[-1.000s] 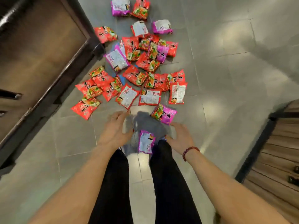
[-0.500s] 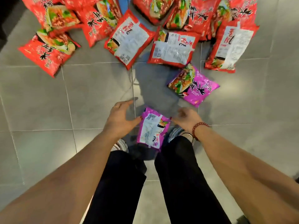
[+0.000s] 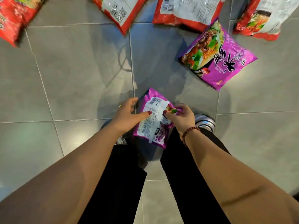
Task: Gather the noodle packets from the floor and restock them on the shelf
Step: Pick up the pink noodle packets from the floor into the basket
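The grey tiled floor fills the view, and no shelf shows in it. Along the far edge lie four red noodle packets, the middle two with their white printed backs up. Nearer and to the right, a face-up purple packet lies flat, well apart from the hands.

The back-up purple packet is the one being gathered. It sits between the person's feet, its far end tilted up off the tile. The left hand holds its left edge, thumb pressed on the white label and fingers curved at the side. The right hand pinches the crumpled far-right corner with curled fingers. A bead bracelet circles that wrist, and a silver shoe shows just right of it.

The likely trouble is the grip: the glossy film is slick, and a pinch on one corner could slip or strain the seam. Squeezing harder would crack the noodle block inside.

No basket, box or bag is in view, so packets carried loose in the arms could spill again.
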